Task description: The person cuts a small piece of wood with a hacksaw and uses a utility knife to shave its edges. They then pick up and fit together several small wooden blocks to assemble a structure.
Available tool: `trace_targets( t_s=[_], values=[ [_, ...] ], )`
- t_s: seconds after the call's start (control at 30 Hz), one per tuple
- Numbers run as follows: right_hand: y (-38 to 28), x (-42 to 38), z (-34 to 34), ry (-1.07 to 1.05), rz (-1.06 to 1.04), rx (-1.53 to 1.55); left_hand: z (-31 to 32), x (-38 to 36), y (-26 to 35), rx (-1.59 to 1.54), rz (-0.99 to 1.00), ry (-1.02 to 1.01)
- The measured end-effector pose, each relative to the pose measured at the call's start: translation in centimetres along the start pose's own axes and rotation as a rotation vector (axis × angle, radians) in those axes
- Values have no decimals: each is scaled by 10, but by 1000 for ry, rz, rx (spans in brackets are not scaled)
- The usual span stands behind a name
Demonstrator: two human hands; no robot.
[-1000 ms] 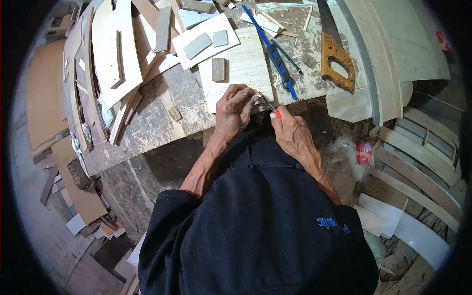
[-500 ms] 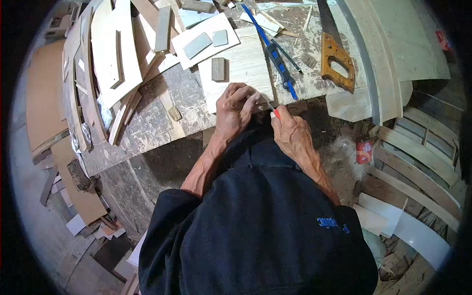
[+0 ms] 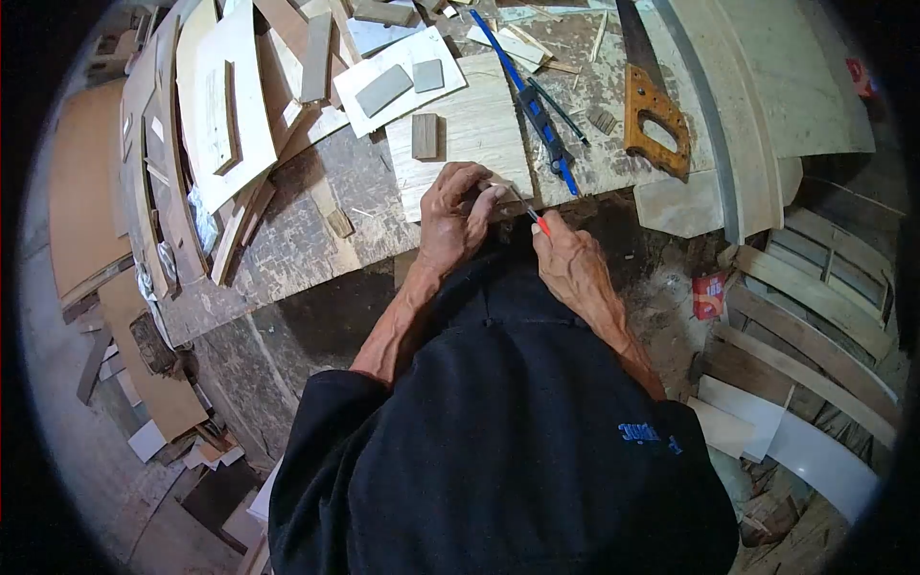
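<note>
My left hand (image 3: 458, 213) is closed in a pinch at the front edge of a pale wooden board (image 3: 479, 115), around a small light piece (image 3: 499, 182) that is mostly hidden by the fingers. My right hand (image 3: 569, 251) is wrapped round a thin tool with a red handle (image 3: 542, 225). The tool's narrow metal shaft points up and left, and its tip is at the small piece near my left fingers. A brown wooden block (image 3: 425, 136) sits on the board just beyond my left hand.
A blue marking tool (image 3: 544, 125) lies right of the board, with a handsaw (image 3: 656, 125) farther right. Two grey pieces rest on a white sheet (image 3: 436, 48). Wood strips and panels (image 3: 218, 105) are piled at the left. Curved frames (image 3: 815, 307) stand at the lower right.
Both hands stay in nearly the same place, with the tool still held. More of the light piece shows by my left fingers. A thin sliver now lies on the bench to their left.
</note>
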State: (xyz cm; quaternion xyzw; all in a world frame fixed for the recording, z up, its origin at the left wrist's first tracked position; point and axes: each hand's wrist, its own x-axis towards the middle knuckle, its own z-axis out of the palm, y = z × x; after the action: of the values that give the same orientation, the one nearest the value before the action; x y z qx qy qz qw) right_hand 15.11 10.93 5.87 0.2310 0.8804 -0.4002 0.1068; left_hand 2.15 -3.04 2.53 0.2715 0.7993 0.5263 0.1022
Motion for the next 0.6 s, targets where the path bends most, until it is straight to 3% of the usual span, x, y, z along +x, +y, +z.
trace_targets(
  t_s=[0.27,0.6],
  values=[
    [-17,-1,-10,-47,97,137,0,3,-1,-44,48,-13],
    [-14,-1,-7,-11,11,27,-3,4,4,-34,-20,-47]
  ],
)
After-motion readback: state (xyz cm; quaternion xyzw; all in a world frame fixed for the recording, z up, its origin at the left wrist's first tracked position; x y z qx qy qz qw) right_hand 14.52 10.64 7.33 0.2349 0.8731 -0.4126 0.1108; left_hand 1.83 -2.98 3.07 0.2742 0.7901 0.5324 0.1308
